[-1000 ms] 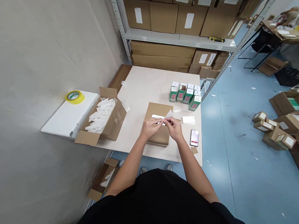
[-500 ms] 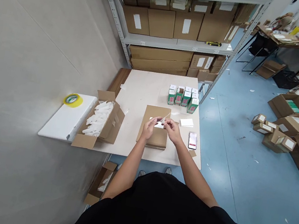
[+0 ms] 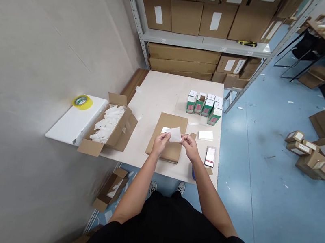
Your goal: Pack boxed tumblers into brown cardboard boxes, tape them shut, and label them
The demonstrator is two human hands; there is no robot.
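Note:
Between my two hands a small white paper sheet (image 3: 174, 134) is held above a flat brown cardboard box (image 3: 164, 148). My left hand (image 3: 160, 142) pinches its left edge, and my right hand (image 3: 190, 145) pinches the right corner. Part of a white patch shows on the cardboard just behind the paper. To the right of my hands lie a stack of white cards (image 3: 205, 135) and a phone (image 3: 210, 156) with a lit screen. Several small green-and-white boxes (image 3: 207, 107) stand in rows farther back on the table.
An open carton (image 3: 125, 132) of white wrapped items stands at the table's left. Beside it, yellow tape (image 3: 82, 102) rests on a white board (image 3: 71, 123). A shelf (image 3: 205, 43) with cartons rises behind the table (image 3: 161, 90). More cartons (image 3: 316, 162) sit on the floor at right.
The white paper has turned from a tilted, nearly edge-on position to face up more fully. My hands have drawn slightly apart at its edges. The camera view has shifted.

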